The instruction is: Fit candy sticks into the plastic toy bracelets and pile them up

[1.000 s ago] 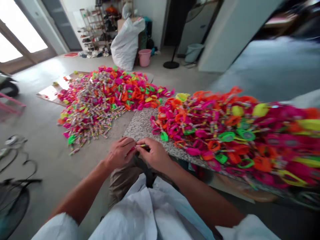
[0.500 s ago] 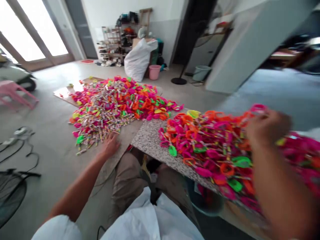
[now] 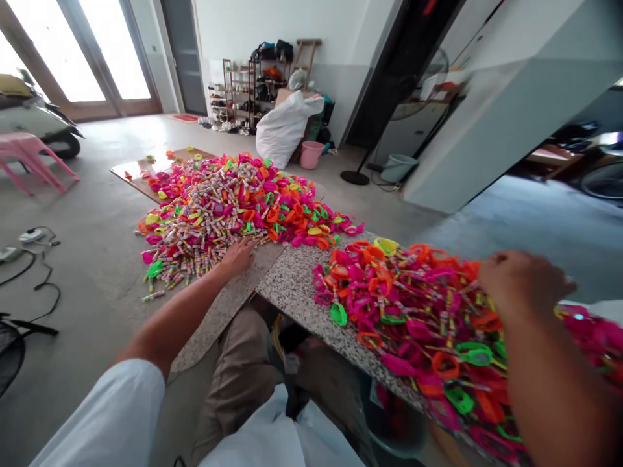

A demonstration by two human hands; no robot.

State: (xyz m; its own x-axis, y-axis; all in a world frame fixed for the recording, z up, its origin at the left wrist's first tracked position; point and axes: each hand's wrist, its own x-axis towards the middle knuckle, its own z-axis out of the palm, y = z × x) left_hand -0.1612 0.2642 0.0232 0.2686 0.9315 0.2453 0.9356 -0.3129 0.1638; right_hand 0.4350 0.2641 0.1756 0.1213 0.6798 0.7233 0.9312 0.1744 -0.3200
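My left hand (image 3: 238,255) lies with fingers stretched out at the near edge of a big heap of wrapped candy tubes (image 3: 195,237) and bright plastic loop-shaped toys (image 3: 292,211), in pink, orange, green and yellow. My right hand (image 3: 523,282) is above a second heap of the same toys (image 3: 418,292), where thin tubes are fastened to the plastic pieces. Its fingers are closed, and whatever is in them is hidden. This second heap covers much of the speckled stone slab (image 3: 287,282) across my lap.
A tub (image 3: 396,431) stands under the slab. Beyond the heaps are a white sack (image 3: 282,133), a pink bucket (image 3: 311,154) and a fan base (image 3: 355,178). To the left are a pink stool (image 3: 36,155), cables (image 3: 46,259) and a fan (image 3: 10,353).
My left hand has moved right and farther forward along the heap's edge. The pink loop seen at my right hand is no longer visible there. The view has shifted slightly.
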